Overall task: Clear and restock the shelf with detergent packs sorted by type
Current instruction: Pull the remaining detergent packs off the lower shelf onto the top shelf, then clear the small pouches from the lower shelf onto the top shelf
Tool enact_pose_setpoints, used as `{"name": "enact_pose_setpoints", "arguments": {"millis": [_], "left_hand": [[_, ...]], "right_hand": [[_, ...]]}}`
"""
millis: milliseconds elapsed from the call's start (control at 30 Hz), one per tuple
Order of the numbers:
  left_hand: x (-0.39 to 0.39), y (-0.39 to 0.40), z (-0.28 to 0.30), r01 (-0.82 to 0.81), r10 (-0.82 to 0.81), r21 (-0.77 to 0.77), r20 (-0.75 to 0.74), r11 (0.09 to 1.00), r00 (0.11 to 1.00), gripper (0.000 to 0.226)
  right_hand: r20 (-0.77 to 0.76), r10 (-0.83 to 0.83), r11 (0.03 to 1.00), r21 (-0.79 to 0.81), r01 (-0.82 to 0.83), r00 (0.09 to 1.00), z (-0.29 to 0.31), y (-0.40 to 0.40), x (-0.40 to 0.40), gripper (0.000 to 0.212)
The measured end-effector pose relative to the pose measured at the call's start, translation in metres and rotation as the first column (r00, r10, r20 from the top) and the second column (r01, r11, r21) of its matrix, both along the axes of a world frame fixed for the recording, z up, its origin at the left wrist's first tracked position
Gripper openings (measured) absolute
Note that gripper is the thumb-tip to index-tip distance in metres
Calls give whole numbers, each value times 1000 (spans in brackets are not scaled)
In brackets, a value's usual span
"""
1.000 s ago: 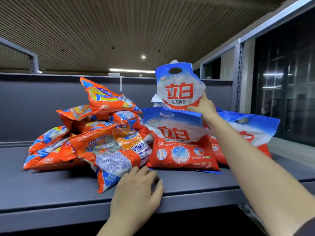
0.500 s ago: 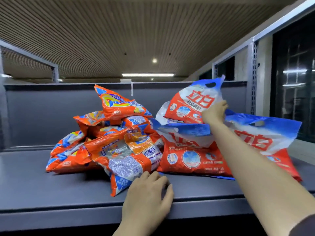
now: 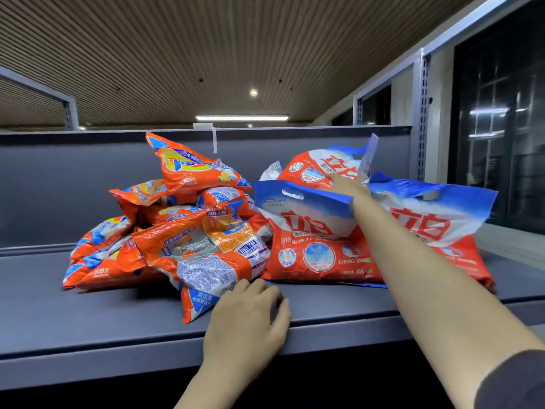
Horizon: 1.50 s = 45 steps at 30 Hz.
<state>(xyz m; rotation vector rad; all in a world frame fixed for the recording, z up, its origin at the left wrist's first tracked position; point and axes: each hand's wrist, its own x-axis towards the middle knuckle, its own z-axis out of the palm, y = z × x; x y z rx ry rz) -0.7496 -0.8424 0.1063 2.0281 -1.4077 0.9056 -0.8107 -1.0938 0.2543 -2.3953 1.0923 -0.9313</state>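
A heap of several orange detergent packs (image 3: 188, 246) lies on the left part of the dark shelf (image 3: 88, 323). To its right lie blue, white and red detergent packs: one in front (image 3: 312, 249), one at the right (image 3: 427, 228), and one tilted over behind them (image 3: 312, 169). My right hand (image 3: 346, 185) reaches over the front pack and lies on the tilted rear pack with a finger stretched out; the front pack's blue top hides part of the hand. Palm down, my left hand (image 3: 250, 317) rests on the shelf's front edge beside the nearest orange pack.
A dark back panel (image 3: 59, 190) closes the shelf behind the packs. A grey perforated upright (image 3: 423, 113) stands at the right end, with dark glass beyond it. Bare shelf surface shows at the left and along the front edge.
The rear blue, white and red pack stood upright in my right hand; it has tipped down onto its side behind the others. My left hand stayed put.
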Motion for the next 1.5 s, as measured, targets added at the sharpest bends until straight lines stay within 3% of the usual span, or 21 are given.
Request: {"name": "enact_pose_setpoints", "arguments": {"millis": [133,233,467,600,767,867,1033,1200,1500], "left_hand": [[-2,0,2,0,1,23,-29,1000,1000,38],[-4,0,3,-34,34,18,-23,999,999,36],[-9,6,8,-78,77,-15,-47,997,996,37],[-9,29,14,-173,165,-77,-105,982,981,42],[-19,63,11,-285,279,-12,-167,958,946,48],[-29,84,2,-325,324,33,-228,945,918,39],[-47,125,-15,-369,375,76,-276,926,885,45],[-48,182,-41,-416,471,234,-284,879,835,32],[-17,299,-72,-484,647,447,-363,752,671,32]], "right_hand": [[182,191,974,86,-209,965,1,0,-18,45],[387,298,936,59,-346,872,0,11,-32,43],[581,182,983,-99,-153,793,-9,53,-58,26],[469,286,944,-288,-162,835,-33,88,-82,29],[302,384,880,-406,-246,873,-80,121,-105,35],[243,468,853,-376,-363,850,-106,144,-116,39],[182,593,792,-309,-527,785,-145,188,-126,36],[74,693,708,-257,-657,717,-179,232,-118,39],[-262,779,589,-5,-808,570,-212,312,-57,46]]}}
